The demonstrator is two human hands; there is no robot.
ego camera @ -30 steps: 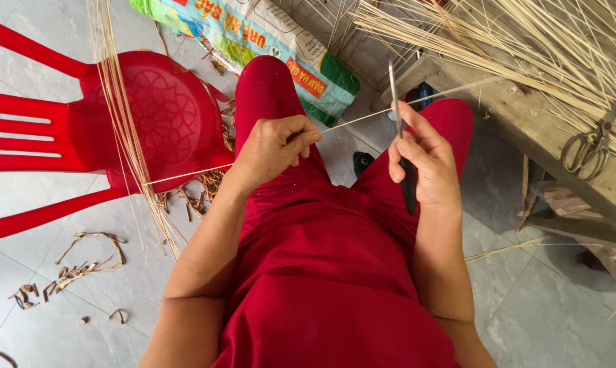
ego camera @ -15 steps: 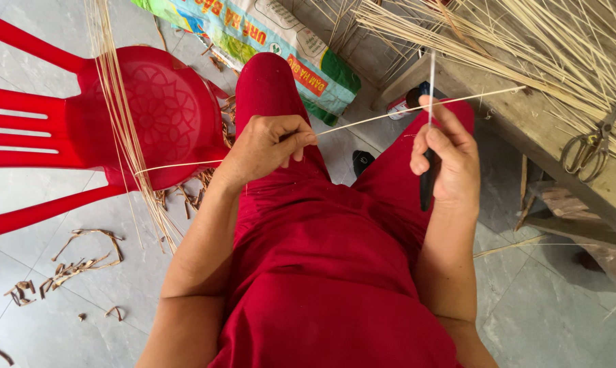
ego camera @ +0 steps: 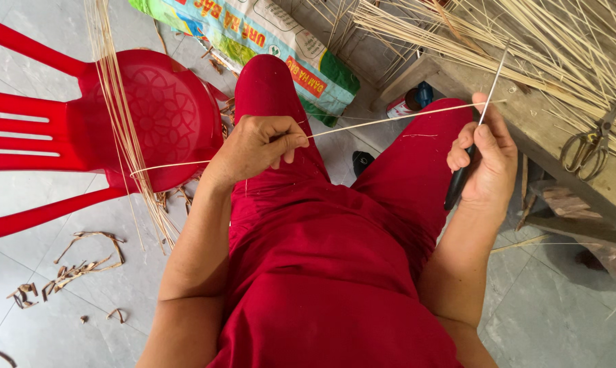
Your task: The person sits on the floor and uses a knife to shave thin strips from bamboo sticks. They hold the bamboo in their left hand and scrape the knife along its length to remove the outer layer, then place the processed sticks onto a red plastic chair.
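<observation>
Bamboo strip [ego camera: 390,117] runs stretched across your lap, from your left hand [ego camera: 257,146] to your right hand [ego camera: 482,160]. Left is closed in a pinch around it; right is wrapped around a black-handled knife [ego camera: 468,153] with the blade meeting the strip. It looks light, thin and springy, probably easy to snap or splinter, so grip it close to the blade like you're doing. Only container-ish things I see: a printed sack [ego camera: 267,41] and a small can [ego camera: 407,103] by the bench [ego camera: 526,129], contents hidden. Loose strips drape over the red chair [ego camera: 117,129].
</observation>
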